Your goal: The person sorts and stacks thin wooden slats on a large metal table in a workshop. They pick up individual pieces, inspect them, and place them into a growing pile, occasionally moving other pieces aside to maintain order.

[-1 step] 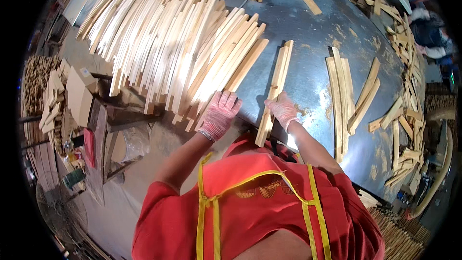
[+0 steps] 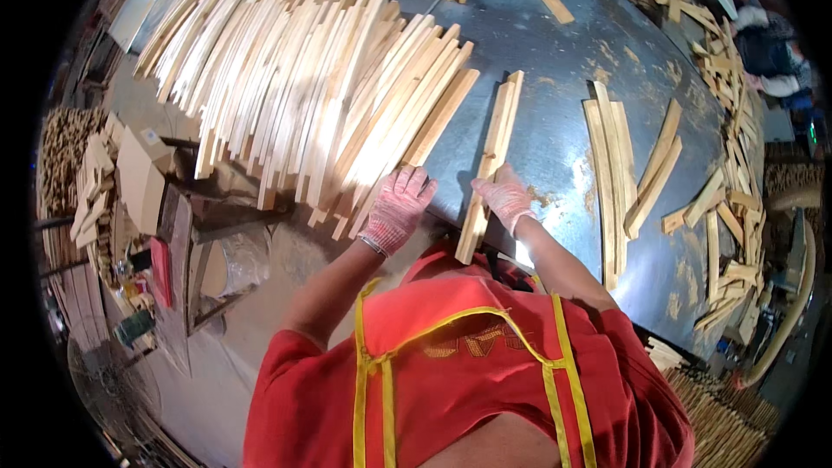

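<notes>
My left hand (image 2: 399, 210), in a pinkish-white knit glove, lies palm down with its fingers stretched out. Its fingertips rest at the near ends of the rightmost strips in a broad row of pale wooden strips (image 2: 295, 87). My right hand (image 2: 506, 198), gloved the same way, is closed over two narrow wooden strips (image 2: 499, 126) lying side by side. The thumb is on their left and the fingers on their right. Those two strips slant away from me on the metal tabletop, near ends at the table's front edge. The undersides of both hands are hidden.
Right of my right hand, several wooden strips (image 2: 614, 182) lie on the dusty metal table (image 2: 555, 121), with two shorter pieces (image 2: 657, 169) beside them. Offcuts (image 2: 735, 208) heap along the right edge. Another person (image 2: 771, 56) is at the far right. A wooden stand (image 2: 178, 251) is at left.
</notes>
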Action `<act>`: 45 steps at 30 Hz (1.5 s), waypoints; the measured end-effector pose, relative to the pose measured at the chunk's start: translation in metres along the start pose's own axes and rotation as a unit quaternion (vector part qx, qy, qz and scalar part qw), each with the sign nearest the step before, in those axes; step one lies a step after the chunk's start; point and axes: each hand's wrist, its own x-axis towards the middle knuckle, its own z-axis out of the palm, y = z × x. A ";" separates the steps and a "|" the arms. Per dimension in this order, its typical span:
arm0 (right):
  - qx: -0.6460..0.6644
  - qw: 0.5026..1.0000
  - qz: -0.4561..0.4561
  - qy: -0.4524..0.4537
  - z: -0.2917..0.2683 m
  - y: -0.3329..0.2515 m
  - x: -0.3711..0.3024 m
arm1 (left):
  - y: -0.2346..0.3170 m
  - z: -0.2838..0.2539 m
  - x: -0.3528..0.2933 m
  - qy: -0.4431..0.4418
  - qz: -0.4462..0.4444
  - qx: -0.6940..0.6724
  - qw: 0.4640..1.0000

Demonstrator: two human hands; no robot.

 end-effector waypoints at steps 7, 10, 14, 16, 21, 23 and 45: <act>0.268 0.949 -0.128 -0.109 0.043 0.012 0.027 | 0.031 0.027 0.037 0.057 -0.199 -0.330 0.921; 0.188 0.943 -0.153 -0.227 -0.007 0.000 0.035 | 0.035 0.011 0.052 -0.047 -0.234 -0.187 0.953; 0.009 0.976 -0.177 0.128 -0.118 0.047 0.032 | 0.023 0.008 0.042 0.010 -0.227 -0.190 0.955; -0.088 0.956 -0.084 0.267 -0.157 0.113 0.042 | 0.013 -0.030 0.045 0.094 -0.171 -0.169 0.966; -0.188 0.950 0.013 0.249 -0.176 0.241 0.055 | -0.057 -0.078 0.026 0.095 -0.213 -0.004 0.972; -0.185 0.957 -0.023 0.223 -0.182 0.259 0.063 | -0.088 -0.066 0.003 0.047 -0.266 0.041 0.962; -0.068 0.974 -0.104 0.188 -0.055 0.073 0.010 | 0.064 0.029 0.061 -0.122 -0.237 -0.208 0.941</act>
